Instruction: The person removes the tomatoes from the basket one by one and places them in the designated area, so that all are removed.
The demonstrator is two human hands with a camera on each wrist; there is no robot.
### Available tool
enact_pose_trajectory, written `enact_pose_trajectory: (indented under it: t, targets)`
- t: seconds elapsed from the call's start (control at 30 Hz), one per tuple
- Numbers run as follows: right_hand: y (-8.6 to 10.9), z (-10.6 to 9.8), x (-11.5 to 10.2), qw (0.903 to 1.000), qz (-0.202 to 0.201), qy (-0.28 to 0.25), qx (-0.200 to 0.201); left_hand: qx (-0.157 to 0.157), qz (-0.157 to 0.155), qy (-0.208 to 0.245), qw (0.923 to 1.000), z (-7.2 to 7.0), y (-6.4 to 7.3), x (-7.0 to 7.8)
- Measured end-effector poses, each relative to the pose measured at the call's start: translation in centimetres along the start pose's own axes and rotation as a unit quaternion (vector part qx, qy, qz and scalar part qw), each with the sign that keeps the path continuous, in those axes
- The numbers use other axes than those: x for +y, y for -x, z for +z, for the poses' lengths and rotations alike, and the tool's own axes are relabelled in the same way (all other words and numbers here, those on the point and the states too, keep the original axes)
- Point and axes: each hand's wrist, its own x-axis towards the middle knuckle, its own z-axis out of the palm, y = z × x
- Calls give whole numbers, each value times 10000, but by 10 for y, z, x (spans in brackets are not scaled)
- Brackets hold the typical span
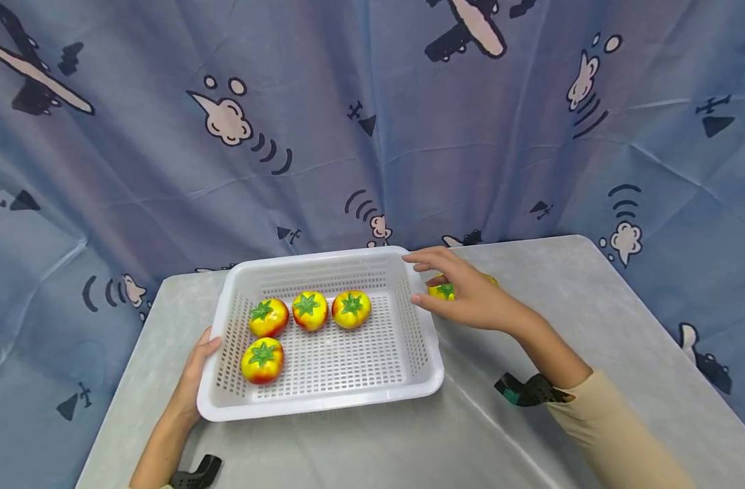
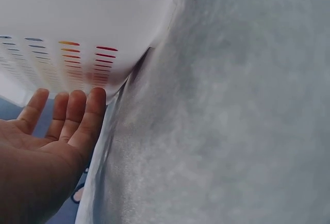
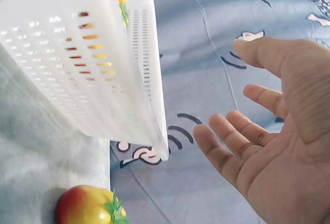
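A white plastic basket [image 1: 323,406] with slotted walls holds several round yellow-and-red fruits [image 1: 351,310] with green leafy caps, grouped toward its left side. At the basket's left side, my left hand [image 1: 189,380] rests against the outside, its thumb by the rim. The left wrist view shows its fingers [image 2: 93,115] nearly straight, tips at the slotted wall. My right hand [image 1: 470,292] hovers by the right rim, fingers spread and holding nothing. Partly hidden behind it, a matching fruit [image 1: 442,291] lies on the table; the right wrist view also shows a fruit [image 3: 85,206] beside the basket.
The table [image 1: 323,455] wears a pale grey cloth. A blue curtain [image 1: 323,136] printed with planes and clouds hangs along its back edge. Each wrist carries a black strap device [image 1: 528,390].
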Motion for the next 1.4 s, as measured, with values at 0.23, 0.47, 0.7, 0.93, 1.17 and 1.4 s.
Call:
enact_pose_trajectory:
  t: [0.23, 0.47, 0.7, 0.93, 1.17, 1.4]
  targets:
    - [-14, 9, -15, 9992, -134, 98, -359, 13, 33, 17, 10000, -2, 1, 1]
    - [-24, 12, -24, 9981, -298, 122, -531, -53, 68, 157, 9998, 0, -1, 2]
    - [-33, 22, -33, 9960, -341, 214, -794, -58, -9, 190, 9998, 2, -1, 3]
    - [-41, 33, -44, 9939, -361, 243, -1010, -26, -53, 86, 9999, 1, 1, 1]
    - [-52, 44, -52, 9902, -383, 348, -1294, -9, -78, 49, 10000, 1, 1, 1]
    - [-63, 57, -58, 9868, -501, 433, -1479, -34, -94, 52, 9999, 1, 1, 2]
